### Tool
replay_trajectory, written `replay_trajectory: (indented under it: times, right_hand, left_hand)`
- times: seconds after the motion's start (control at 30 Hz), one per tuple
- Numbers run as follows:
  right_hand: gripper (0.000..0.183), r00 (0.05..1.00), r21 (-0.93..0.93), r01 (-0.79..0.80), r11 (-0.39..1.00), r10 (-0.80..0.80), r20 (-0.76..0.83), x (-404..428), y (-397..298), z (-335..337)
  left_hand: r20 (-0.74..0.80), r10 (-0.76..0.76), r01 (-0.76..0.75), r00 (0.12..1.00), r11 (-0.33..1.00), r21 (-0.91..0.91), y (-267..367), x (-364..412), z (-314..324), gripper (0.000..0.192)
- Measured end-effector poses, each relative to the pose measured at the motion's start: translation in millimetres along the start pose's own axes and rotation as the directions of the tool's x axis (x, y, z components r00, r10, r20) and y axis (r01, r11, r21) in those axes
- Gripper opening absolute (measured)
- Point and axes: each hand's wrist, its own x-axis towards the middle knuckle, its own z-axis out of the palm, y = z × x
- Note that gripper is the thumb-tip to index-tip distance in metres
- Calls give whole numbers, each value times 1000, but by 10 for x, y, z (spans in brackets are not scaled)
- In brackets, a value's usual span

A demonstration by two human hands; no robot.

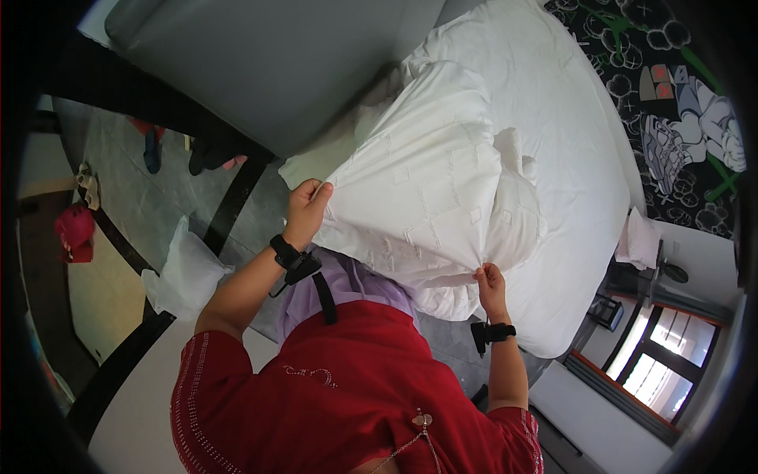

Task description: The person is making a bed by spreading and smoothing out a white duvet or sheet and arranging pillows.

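A white duvet cover (414,183) with stitched square patterns is stretched between my two hands in front of me. My left hand (308,204) pinches one edge of it, thumb on top. Further right, my right hand (490,284) grips another point of the cloth, and folds fan out from those fingers. More of the fabric lies bunched on the bed, which has a white sheet (568,178). Some of the cloth hangs over the near side of the bed, close to my lap. Each wrist wears a black strap with a small device.
A grey panel (266,65) rises beyond the cloth at the upper left. On the left stands a white pillow (192,272), with shoes (89,186) on the tiled floor behind. A pale pillow (638,240) lies at the bed's right end, near a window (663,358).
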Motion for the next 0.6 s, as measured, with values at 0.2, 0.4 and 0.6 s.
replay_trajectory:
  times: [0.2, 0.4, 0.6]
  right_hand:
    - [16, 1000, -24, 27, 999, -27, 11, -11, 39, 11]
    - [14, 985, -287, 172, 942, -160, 65, -377, -147, 128]
    - [11, 977, -329, 203, 922, -169, 130, -461, 103, 361]
  left_hand:
    - [-95, 10, -25, 995, 986, -167, 101, -102, -80, 14]
    - [-231, -6, 19, 973, 998, 55, 170, -636, -544, 12]
    - [100, -357, 232, 929, 770, 594, -966, -694, -864, 21]
